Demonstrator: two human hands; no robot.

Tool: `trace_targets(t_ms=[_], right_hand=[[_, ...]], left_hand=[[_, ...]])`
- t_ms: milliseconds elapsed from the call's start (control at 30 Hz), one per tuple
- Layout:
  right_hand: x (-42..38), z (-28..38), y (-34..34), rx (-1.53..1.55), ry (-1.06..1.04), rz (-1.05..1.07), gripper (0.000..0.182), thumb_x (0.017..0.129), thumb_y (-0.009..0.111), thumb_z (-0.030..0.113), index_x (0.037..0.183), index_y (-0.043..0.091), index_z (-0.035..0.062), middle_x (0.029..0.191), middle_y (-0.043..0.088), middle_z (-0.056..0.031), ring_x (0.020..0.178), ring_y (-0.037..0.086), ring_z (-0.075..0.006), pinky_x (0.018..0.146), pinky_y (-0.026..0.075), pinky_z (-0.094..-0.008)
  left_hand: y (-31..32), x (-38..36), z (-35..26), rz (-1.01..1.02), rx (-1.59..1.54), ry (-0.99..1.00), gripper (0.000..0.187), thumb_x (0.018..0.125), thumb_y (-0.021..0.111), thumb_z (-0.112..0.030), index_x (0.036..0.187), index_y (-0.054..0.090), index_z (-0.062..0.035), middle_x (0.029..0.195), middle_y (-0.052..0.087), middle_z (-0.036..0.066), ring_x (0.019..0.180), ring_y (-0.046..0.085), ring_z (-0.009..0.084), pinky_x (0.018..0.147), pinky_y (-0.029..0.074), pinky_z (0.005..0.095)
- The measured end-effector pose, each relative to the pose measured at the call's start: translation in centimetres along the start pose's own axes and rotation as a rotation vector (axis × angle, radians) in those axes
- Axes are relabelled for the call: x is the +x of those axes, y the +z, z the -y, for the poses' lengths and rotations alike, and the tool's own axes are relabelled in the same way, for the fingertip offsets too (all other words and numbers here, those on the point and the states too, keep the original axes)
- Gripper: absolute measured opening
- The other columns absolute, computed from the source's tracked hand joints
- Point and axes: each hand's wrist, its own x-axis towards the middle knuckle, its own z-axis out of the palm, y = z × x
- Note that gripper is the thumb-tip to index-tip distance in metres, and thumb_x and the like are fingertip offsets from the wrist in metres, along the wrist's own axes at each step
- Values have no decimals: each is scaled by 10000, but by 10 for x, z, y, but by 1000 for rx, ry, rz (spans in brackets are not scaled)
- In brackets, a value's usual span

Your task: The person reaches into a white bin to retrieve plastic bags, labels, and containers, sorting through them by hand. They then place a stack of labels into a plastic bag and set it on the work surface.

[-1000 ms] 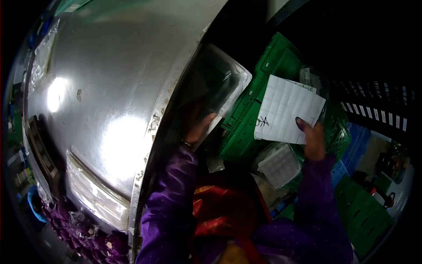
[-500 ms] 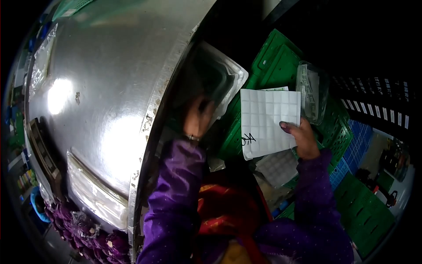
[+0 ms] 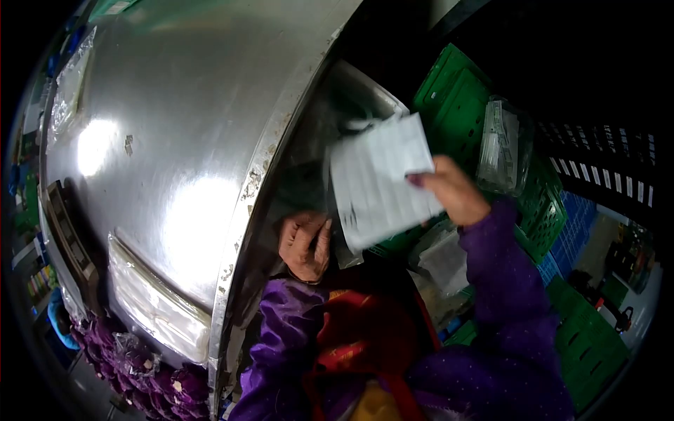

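Note:
White sheets [image 3: 382, 175] marked with a grid and some black writing are gripped at their right edge by my right hand [image 3: 453, 189], thumb on top. They are tilted and a little blurred. Just left of them, beside the metal table's edge, my left hand [image 3: 305, 242] has its fingers curled and pressed together near a clear plastic edge; what it pinches is too small to make out. A clear plastic bag or film [image 3: 351, 256] shows under the lower left corner of the sheets.
The metal table [image 3: 175, 105] fills the left, with a stack of plastic bags [image 3: 158, 302] and purple cabbages [image 3: 133, 372] near it. Green crates [image 3: 449, 91] stand at the right, one bearing a clear packet [image 3: 500, 147]. A black crate [image 3: 597, 154] is farther right.
My right hand has carried the white sheets left and tilted them, towards my left hand. My left hand has drawn back, down towards my body, with its fingers curled.

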Motion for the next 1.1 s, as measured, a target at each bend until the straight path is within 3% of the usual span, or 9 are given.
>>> trace_targets(t_ms=[367, 467, 567, 633, 700, 867, 967, 1033, 1100], right_hand=[[95, -27, 90, -306, -324, -334, 105, 848, 530, 101, 840, 534, -3, 646, 485, -45, 568, 454, -136, 532, 400, -330], [117, -51, 116, -458, -383, -453, 188, 838, 526, 120, 987, 555, 8, 817, 577, -138, 731, 553, -262, 673, 456, -368], [211, -125, 151, -529, -858, -378, 290, 863, 492, 120, 1131, 546, 22, 1158, 556, -176, 1014, 540, -347, 869, 437, -395], [256, -141, 155, -546, -355, -203, 301, 879, 487, 137, 1155, 539, 31, 1228, 517, -151, 1074, 506, -309, 904, 410, -373], [276, -141, 162, -457, -413, -421, 326, 891, 471, 135, 1192, 501, 13, 1230, 497, -169, 1053, 514, -322, 875, 427, -360], [149, -67, 144, -510, -833, -628, 223, 834, 576, 96, 978, 573, -74, 969, 581, -237, 903, 554, -322, 819, 448, -407], [4, -37, 82, -236, -688, -209, 241, 816, 579, -10, 1057, 591, -1, 959, 610, -159, 914, 594, -270, 789, 480, -339], [-61, -58, 32, -258, -749, -407, 258, 810, 595, 3, 1068, 593, 11, 1036, 615, -125, 963, 592, -219, 838, 466, -319], [-109, -82, -26, -609, -563, -622, 418, 765, 682, 164, 1124, 546, -3, 1104, 558, -185, 1024, 542, -328, 892, 428, -377]], left_hand=[[-8, 3, -13, 10, -61, -56, 121, 755, 667, 45, 862, 631, 1, 861, 599, 115, 741, 578, 199, 647, 460, 270], [-9, 0, -2, -43, -42, 0, 95, 784, 644, 26, 872, 620, 1, 863, 607, 124, 746, 579, 210, 649, 457, 272], [-8, -4, -2, -92, -213, -189, 96, 807, 626, 19, 901, 611, 10, 870, 618, 114, 727, 563, 174, 678, 450, 262], [-8, -4, -6, -125, -98, -240, 91, 875, 592, -66, 918, 605, 13, 862, 609, 82, 751, 525, 127, 662, 429, 240], [-2, -6, 4, -119, -112, -93, 97, 881, 581, -69, 922, 601, 17, 871, 605, 80, 741, 516, 130, 674, 421, 234], [-7, -12, -12, 11, -207, -252, 279, 855, 582, -72, 1112, 532, 26, 1056, 569, 121, 1005, 521, 221, 922, 372, 310], [-16, -23, -9, 72, -143, -177, 255, 840, 585, -60, 1076, 534, 24, 1028, 567, 131, 948, 538, 222, 866, 403, 320], [-16, -24, -30, 263, -237, -151, 187, 820, 592, -32, 999, 560, 15, 954, 580, 115, 903, 549, 217, 827, 423, 318], [-3, -46, -35, 442, -362, -279, 206, 807, 609, -15, 1006, 569, 18, 961, 591, 109, 893, 561, 192, 817, 438, 301]])
